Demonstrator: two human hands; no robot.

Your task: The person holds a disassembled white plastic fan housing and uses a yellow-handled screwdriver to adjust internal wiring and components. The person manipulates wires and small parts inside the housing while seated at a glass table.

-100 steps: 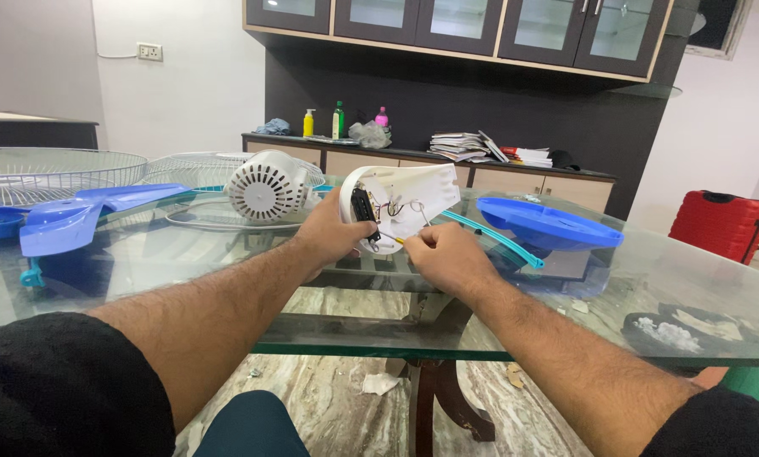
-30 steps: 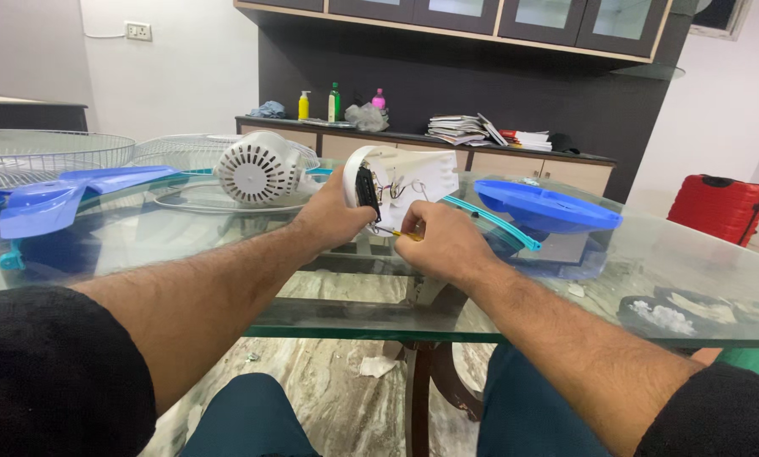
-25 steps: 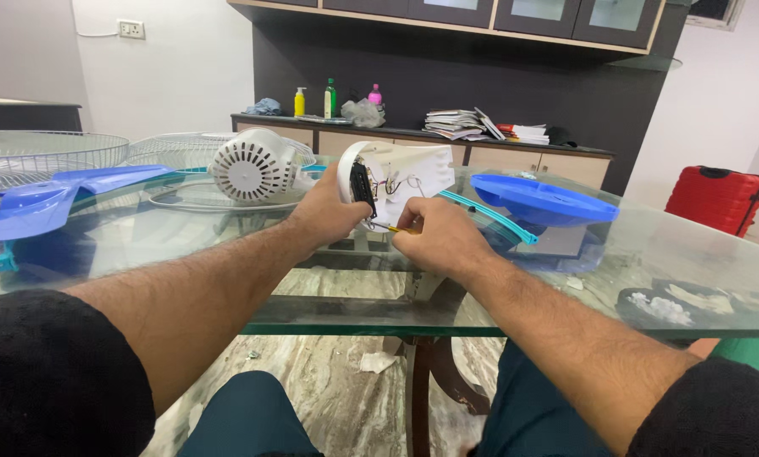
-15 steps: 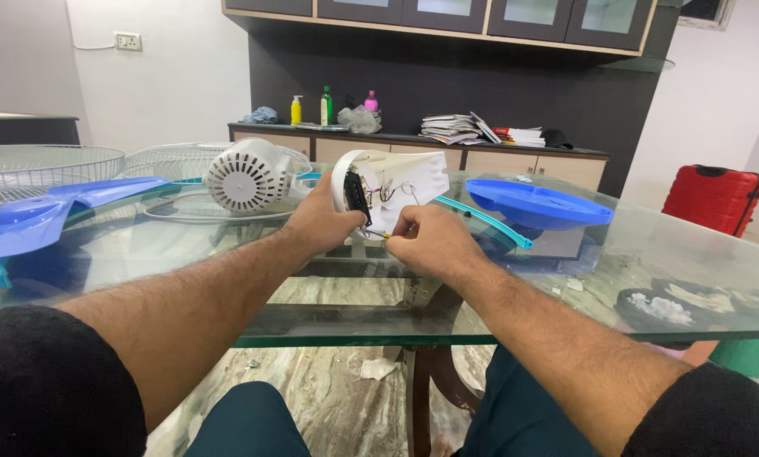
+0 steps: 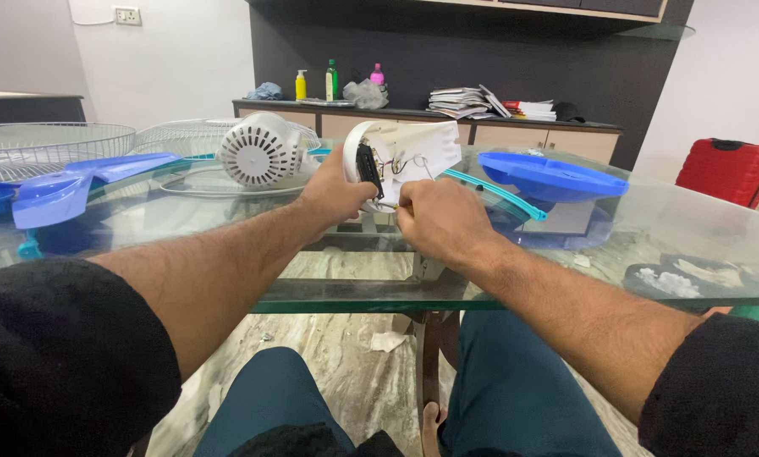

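Centrally, the white fan housing (image 5: 409, 156) with exposed wires stands above the glass table (image 5: 498, 279), gripped by the left hand (image 5: 333, 190); the right hand (image 5: 434, 222) pinches something hidden at its base. At nine o'clock sits the white motor (image 5: 257, 151); at twelve, yellow, green and pink bottles (image 5: 333, 80).

- Fan housing (image 5: 413, 152): white, with a black insert and thin coloured wires.
- Motor cover (image 5: 259, 150): white, slotted.
- Fan blade (image 5: 66, 186) and base dish (image 5: 553, 176): blue.
- Suitcase (image 5: 728, 169): red.
- Sleeves: black.
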